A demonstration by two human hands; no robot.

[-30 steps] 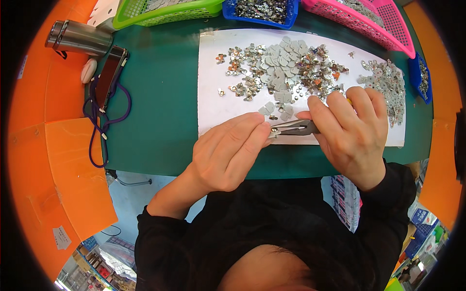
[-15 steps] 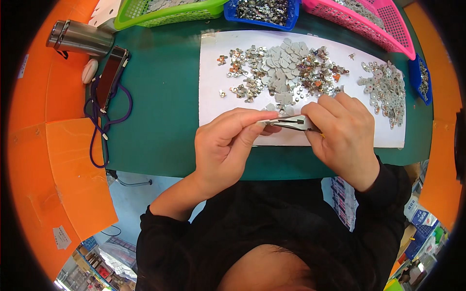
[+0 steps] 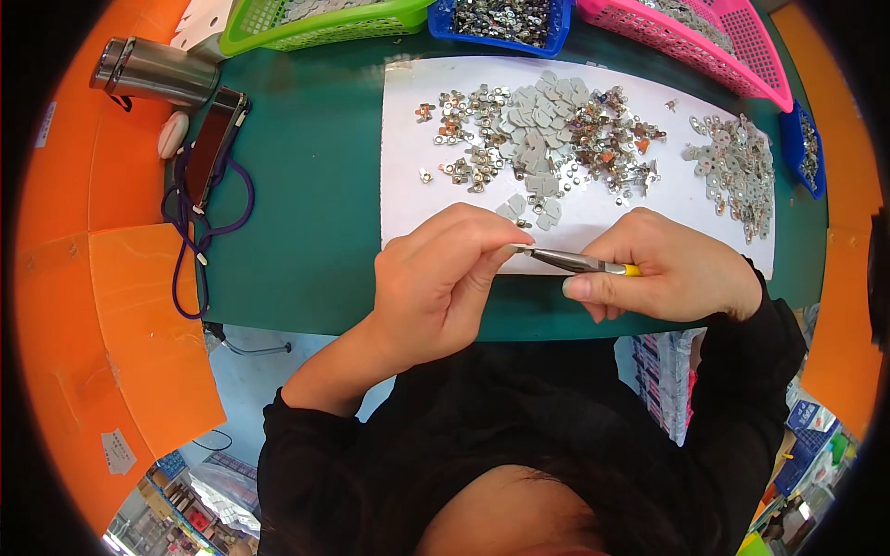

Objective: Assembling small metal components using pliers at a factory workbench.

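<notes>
My right hand point(image 3: 663, 269) is closed around a pair of pliers point(image 3: 565, 260) with a yellow handle part showing. Their narrow jaws point left and meet the fingertips of my left hand point(image 3: 436, 278). Thumb and forefinger of that hand pinch a small flat piece point(image 3: 522, 247), mostly hidden by the fingers. Beyond both hands lies a white board point(image 3: 422, 208), where grey flat plates point(image 3: 542, 120) are heaped between small metal fittings point(image 3: 482, 162) and more mixed metal fittings point(image 3: 607, 139). A separate pile of silvery parts point(image 3: 737, 171) sits at the board's right.
Along the back stand a green basket point(image 3: 324, 35), a blue bin point(image 3: 496, 51) and a pink basket point(image 3: 742, 85); a smaller blue tray point(image 3: 795, 157) is at the right. A steel flask point(image 3: 162, 72) and a phone point(image 3: 211, 148) with a purple cord lie left on the green table point(image 3: 306, 204).
My right hand has turned and lowered, bringing the pliers to a different slant. My left hand has barely moved and still pinches the piece.
</notes>
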